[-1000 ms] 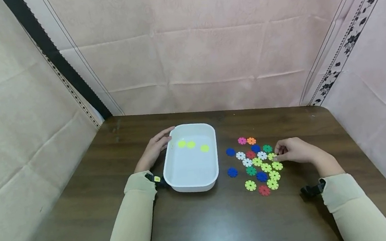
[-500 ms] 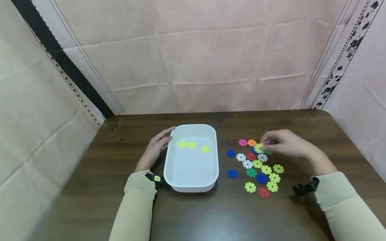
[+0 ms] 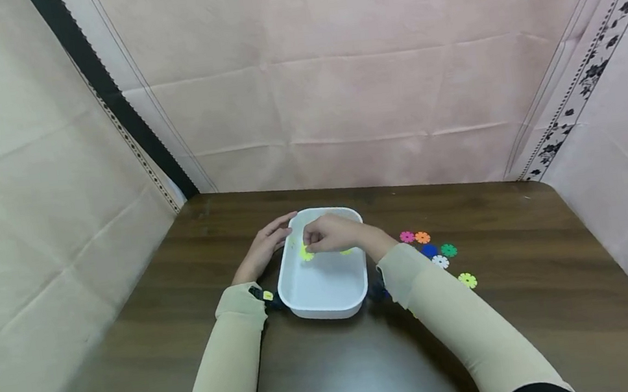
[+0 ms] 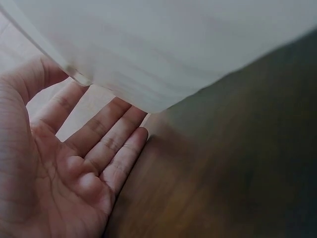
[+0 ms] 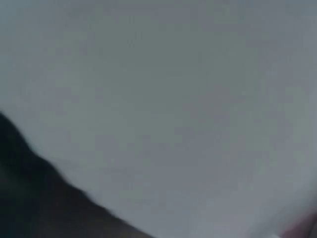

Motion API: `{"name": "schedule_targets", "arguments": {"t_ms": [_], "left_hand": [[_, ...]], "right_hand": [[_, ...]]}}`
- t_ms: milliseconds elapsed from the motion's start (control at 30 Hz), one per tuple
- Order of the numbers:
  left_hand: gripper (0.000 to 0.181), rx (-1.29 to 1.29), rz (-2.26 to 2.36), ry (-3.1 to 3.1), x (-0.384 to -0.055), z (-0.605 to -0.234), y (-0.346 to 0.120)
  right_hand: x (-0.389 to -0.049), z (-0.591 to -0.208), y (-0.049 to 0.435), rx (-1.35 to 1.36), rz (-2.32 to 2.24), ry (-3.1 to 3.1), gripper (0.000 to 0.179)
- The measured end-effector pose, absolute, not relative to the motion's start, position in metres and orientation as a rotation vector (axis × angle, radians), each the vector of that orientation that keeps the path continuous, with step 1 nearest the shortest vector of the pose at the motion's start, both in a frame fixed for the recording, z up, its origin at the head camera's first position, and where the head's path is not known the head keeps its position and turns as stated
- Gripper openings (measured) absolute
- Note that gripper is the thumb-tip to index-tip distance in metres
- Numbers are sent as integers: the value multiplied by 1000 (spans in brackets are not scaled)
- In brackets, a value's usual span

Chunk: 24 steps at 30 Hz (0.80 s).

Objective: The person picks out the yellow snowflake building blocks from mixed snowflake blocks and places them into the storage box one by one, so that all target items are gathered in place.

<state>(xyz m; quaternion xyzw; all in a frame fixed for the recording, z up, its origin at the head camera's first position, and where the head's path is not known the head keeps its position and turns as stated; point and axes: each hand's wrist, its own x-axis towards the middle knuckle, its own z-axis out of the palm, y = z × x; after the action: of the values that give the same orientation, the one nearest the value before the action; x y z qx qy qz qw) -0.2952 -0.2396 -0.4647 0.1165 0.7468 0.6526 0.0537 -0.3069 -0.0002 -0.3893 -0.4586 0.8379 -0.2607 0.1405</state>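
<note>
Evidently, in the head view, your right hand [image 3: 331,233] pinches a yellow disc [image 3: 306,254] within the white tray [image 3: 325,289], near its left side; whether the disc touches the tray floor cannot be told. The tray stands nearer the far edge of the worktop [image 3: 383,377] than the near one; loose discs [image 3: 449,250] lie toward the right edge. The disc appears thin, light and stiff: grip its notched rim. Your left hand [image 3: 261,248] rests at the tray's left side.

The left wrist view shows you its fingers extended, grasping nothing; the tray, probably light, wants bracing at the rim.

The right wrist view is blurred; finger state indeterminable there.
</note>
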Motion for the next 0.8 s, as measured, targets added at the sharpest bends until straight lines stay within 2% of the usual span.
{"name": "schedule_targets", "arguments": {"t_ms": [233, 533, 800], "left_hand": [[43, 328, 1986, 2272, -294, -468, -236], [42, 338, 1980, 2297, -298, -466, -238], [40, 307, 1971, 2306, -296, -465, -237]], "right_hand": [[-315, -418, -1, -1239, -864, 2422, 7], [-313, -415, -5, -1285, -578, 2590, 13], [-303, -409, -4, -1290, -683, 2678, 21]]}}
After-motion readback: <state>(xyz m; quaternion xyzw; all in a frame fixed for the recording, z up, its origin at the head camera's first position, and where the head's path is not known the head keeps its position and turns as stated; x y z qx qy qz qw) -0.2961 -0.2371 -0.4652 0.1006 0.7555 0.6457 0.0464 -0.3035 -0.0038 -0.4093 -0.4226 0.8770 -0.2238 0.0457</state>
